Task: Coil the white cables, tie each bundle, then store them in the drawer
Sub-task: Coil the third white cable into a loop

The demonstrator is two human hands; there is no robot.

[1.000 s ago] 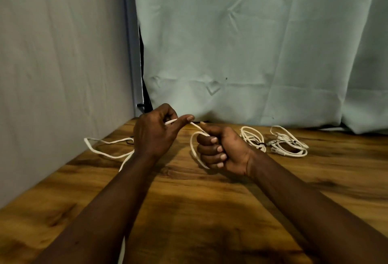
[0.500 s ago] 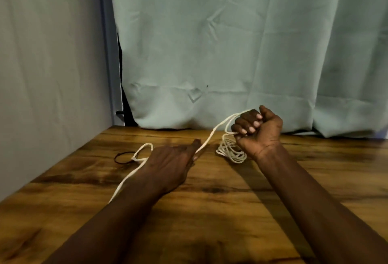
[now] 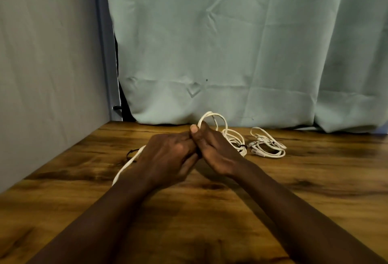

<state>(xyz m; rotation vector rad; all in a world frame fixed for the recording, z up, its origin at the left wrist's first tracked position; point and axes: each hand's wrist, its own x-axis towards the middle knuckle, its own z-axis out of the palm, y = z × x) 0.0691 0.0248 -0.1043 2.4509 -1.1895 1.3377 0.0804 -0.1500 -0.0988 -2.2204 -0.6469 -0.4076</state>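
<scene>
cable work, mid-coil. white cable (image 3: 214,116): light, thin, limp w/ a bit of spring. holds a round loop while pinched, prob. springs open if let go. smooth jacket, so likely slippery under a loose pinch. not fragile along the run; plug ends prob. the weak spot, best not bent sharp. best hold: at the crossing of the turns, all strands stacked under one thumb, other hand feeding slack a short way off.

looks: off-white, round, matte. one upright loop w/ a loose end poking inside it, just left of and behind the tied bundle (image 3: 235,140). rest of the run far left of that bundle, flat on the tabletop (image 3: 210,211), beside a small black band (image 3: 131,153) lying loose, prob. the next tie.

right hand (image 3: 212,150): just left of the tied bundle, touching or nearly, can't tell which. curled round the loop's base, thumb clamped on top.

left hand (image 3: 168,156): further left of the bundle, pressed against the right. fingers (image 3: 190,162) half-straight, tucked under the right palm. cable under the palm, but gripping or only guiding: can't tell.

tied bundle: several flat turns cinched w/ a dark tie. second bundle (image 3: 268,148) just right of it, apart, connectors showing, tie not clear. no drawer in view. judged: two coils done, this one under way, its tie & all storing not yet done.
</scene>
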